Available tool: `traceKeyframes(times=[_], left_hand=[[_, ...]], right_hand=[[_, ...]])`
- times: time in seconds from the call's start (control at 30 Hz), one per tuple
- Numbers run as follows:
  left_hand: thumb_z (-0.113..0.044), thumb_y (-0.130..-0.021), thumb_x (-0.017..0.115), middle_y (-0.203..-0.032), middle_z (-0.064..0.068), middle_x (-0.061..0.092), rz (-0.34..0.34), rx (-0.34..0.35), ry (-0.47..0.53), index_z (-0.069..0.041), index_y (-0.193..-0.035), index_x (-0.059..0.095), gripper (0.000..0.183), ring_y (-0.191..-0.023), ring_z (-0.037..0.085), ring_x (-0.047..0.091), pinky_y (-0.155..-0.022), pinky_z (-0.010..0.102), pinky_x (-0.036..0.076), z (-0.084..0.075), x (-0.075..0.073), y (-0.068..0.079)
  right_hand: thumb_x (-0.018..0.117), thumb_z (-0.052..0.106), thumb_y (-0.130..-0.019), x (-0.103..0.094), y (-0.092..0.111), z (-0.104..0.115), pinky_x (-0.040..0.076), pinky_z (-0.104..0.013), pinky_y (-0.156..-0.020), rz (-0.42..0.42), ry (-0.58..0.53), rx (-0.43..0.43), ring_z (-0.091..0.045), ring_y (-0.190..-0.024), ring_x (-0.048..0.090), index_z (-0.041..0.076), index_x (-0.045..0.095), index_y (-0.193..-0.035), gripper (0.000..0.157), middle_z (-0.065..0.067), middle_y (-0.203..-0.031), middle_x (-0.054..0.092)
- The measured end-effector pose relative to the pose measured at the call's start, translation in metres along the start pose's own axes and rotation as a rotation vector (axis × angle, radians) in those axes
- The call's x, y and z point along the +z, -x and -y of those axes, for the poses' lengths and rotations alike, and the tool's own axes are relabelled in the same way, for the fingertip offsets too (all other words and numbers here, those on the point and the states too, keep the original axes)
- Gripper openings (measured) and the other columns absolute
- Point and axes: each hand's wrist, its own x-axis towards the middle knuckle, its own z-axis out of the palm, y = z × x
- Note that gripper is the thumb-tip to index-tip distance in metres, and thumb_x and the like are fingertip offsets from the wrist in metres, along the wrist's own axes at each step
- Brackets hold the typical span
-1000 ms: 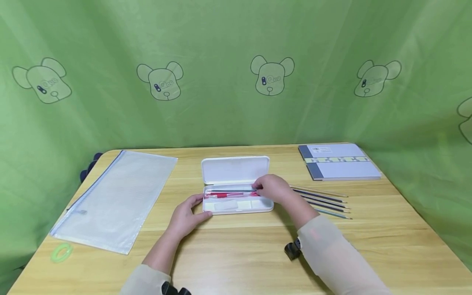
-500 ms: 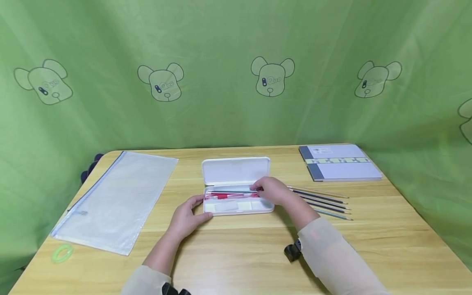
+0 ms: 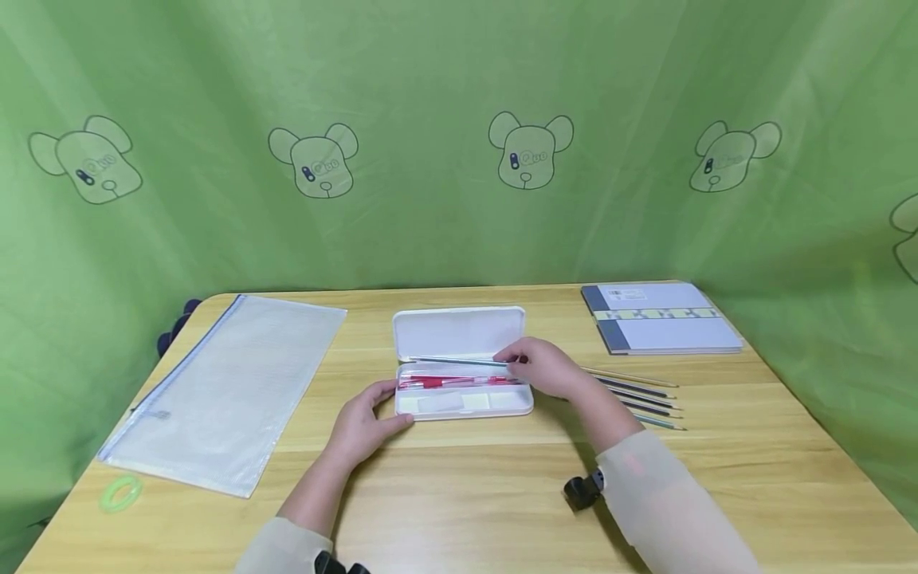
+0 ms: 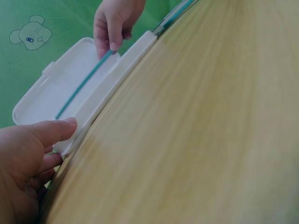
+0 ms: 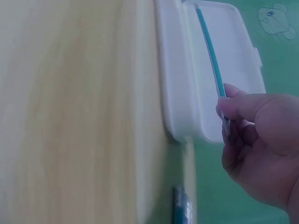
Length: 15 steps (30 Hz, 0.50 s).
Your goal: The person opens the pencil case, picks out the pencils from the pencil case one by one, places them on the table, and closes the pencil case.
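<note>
A white pencil case lies on the table with its lid raised. At its left end my left hand holds the case, thumb along the front edge and fingers around the corner. My right hand pinches a teal pencil near one end. In the head view that pencil spans the case lengthwise, just above the back compartment. Several red pens lie in this compartment. A pale, eraser-like block sits in the front one.
Several pencils lie side by side right of the case, partly behind my right forearm. A banded notebook is at the back right. On the left are a clear zip pouch and a green ring. Green curtain hangs behind the table.
My right hand has lifted the teal pencil up from among the pens in the case and shifted slightly right. The left hand stays on the case.
</note>
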Motion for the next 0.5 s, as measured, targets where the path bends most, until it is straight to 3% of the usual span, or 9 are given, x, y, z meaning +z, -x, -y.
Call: traceKeyframes(times=[0.23, 0.5], left_hand=[[-0.025, -0.081, 0.079, -0.137, 0.013, 0.061, -0.002, 0.005, 0.0, -0.008, -0.135, 0.056, 0.062, -0.137, 0.032, 0.047, -0.119, 0.049, 0.032, -0.002, 0.0, 0.001], [-0.025, -0.08, 0.079, -0.137, 0.013, 0.06, -0.003, 0.012, -0.008, -0.008, -0.135, 0.056, 0.062, -0.137, 0.033, 0.047, -0.119, 0.05, 0.032, -0.003, -0.001, 0.002]], right_hand=[[0.058, 0.007, -0.095, -0.019, 0.02, -0.009, 0.047, -0.03, -0.077, -0.05, -0.006, -0.002, -0.019, -0.09, 0.055, 0.006, 0.071, -0.116, 0.025, -0.008, -0.102, 0.067], [0.059, 0.007, -0.095, -0.044, 0.05, -0.028, 0.048, -0.031, -0.076, -0.122, 0.024, -0.036, -0.018, -0.09, 0.056, 0.006, 0.071, -0.114, 0.023, -0.008, -0.101, 0.068]])
